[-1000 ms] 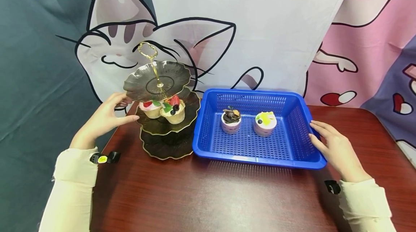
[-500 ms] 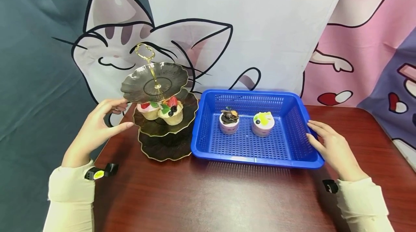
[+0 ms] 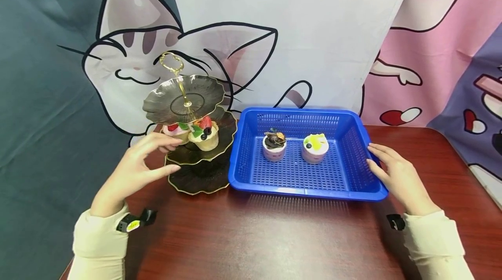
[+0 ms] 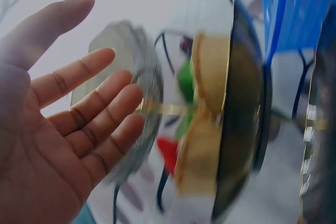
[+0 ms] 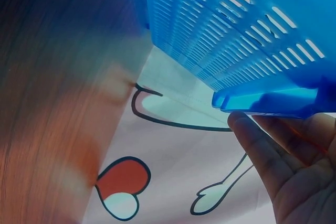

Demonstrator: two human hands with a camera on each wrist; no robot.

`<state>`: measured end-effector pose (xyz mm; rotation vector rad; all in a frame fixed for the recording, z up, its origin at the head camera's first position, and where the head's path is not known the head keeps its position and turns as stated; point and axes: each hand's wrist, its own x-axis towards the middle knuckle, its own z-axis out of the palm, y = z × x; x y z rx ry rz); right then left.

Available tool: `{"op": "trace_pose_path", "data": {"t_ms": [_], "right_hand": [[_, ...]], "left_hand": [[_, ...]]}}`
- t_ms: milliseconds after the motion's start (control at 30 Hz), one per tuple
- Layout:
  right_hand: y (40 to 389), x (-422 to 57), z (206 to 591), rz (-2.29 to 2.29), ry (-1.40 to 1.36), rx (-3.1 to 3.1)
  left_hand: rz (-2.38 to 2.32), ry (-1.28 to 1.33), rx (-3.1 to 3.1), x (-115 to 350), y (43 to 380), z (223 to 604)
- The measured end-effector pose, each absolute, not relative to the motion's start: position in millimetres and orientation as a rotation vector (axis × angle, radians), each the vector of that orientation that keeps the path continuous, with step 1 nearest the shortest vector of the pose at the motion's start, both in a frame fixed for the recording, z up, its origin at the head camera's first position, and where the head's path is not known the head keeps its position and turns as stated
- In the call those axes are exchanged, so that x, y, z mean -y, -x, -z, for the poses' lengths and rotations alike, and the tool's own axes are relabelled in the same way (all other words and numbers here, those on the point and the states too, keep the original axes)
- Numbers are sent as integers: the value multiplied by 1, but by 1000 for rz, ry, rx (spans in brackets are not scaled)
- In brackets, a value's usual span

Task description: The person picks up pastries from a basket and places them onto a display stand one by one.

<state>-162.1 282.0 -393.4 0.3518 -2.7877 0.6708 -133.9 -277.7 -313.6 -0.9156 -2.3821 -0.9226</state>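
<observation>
At the tiered stand (image 3: 162, 103), your empty, relaxed left hand (image 3: 135, 166) has swung inward, probably putting the 2 cupcakes (image 3: 207, 141) on the middle plate (image 3: 227, 128) within reach, while your uncurled right hand (image 3: 401, 180) touches the blue basket (image 3: 306, 192) holding 2 dessert cups (image 3: 314, 153).

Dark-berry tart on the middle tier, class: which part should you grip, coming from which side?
Probably grip the dark-berry tart by its sides, from the front: it stands upright, the top plate hangs above, and the pink-topped tart crowds its left.
</observation>
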Motion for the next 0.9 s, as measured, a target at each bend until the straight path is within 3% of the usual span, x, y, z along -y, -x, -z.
{"op": "trace_pose_path", "data": {"t_ms": [367,900], "right_hand": [[161,-281,391,-656,-367,2770],[159,-279,391,-668,-345,2806]], "left_hand": [[1083,1229,2472,216,139,339],[1022,1304,2649,142,156,343]]}}
